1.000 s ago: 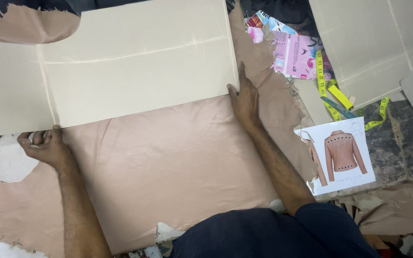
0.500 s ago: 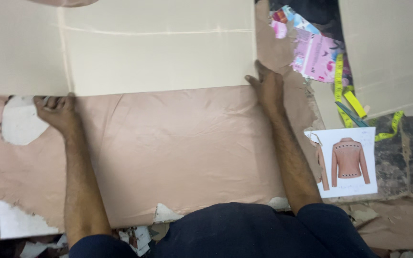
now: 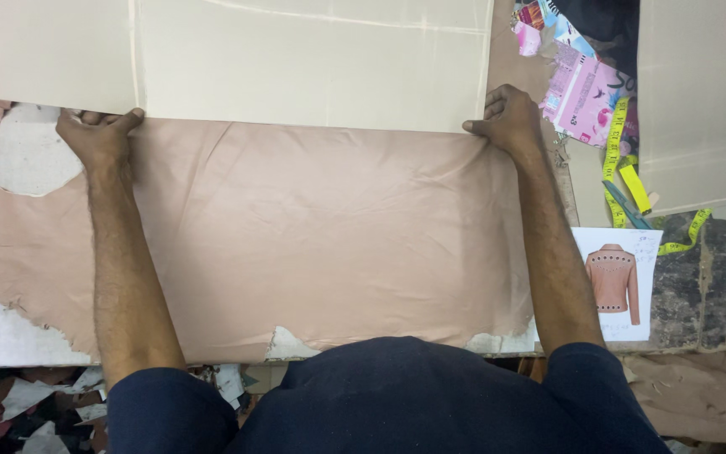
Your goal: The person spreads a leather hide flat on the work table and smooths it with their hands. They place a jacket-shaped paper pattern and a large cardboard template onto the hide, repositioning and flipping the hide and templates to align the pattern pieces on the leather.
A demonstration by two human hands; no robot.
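Where the card lies: the beige card (image 3: 313, 67) covers the far half of the pink fabric (image 3: 321, 235), its near edge running straight across between the two hands.
Left hand: the left hand (image 3: 98, 134) is closed on the card's near edge, fingers curled onto it, just beside a cut-out hole (image 3: 31, 155) in the fabric where white shows through.
Right hand: the right hand (image 3: 507, 118) is closed over the card's near right corner, knuckles up. Whether it also pinches fabric underneath cannot be told.
Fabric: it is spread flat towards the body, with faint creases fanning from the middle and a ragged near edge.
Doing it well: likely a matter of keeping both grips level so the edge stays straight and does not bow in the middle.
Pressure: the card looks stiff but wide, so even downward hold at both ends should stop it pivoting on the slippery cloth.
Watch for: creases trapped under the card, and the hole at the left, which sits touching the card's edge.
Clutter to the right: a yellow tape (image 3: 623, 168), pink paper (image 3: 577, 92), a jacket sketch (image 3: 615, 282) and a second card (image 3: 699, 101) lie near the right wrist; best kept clear of the corner.
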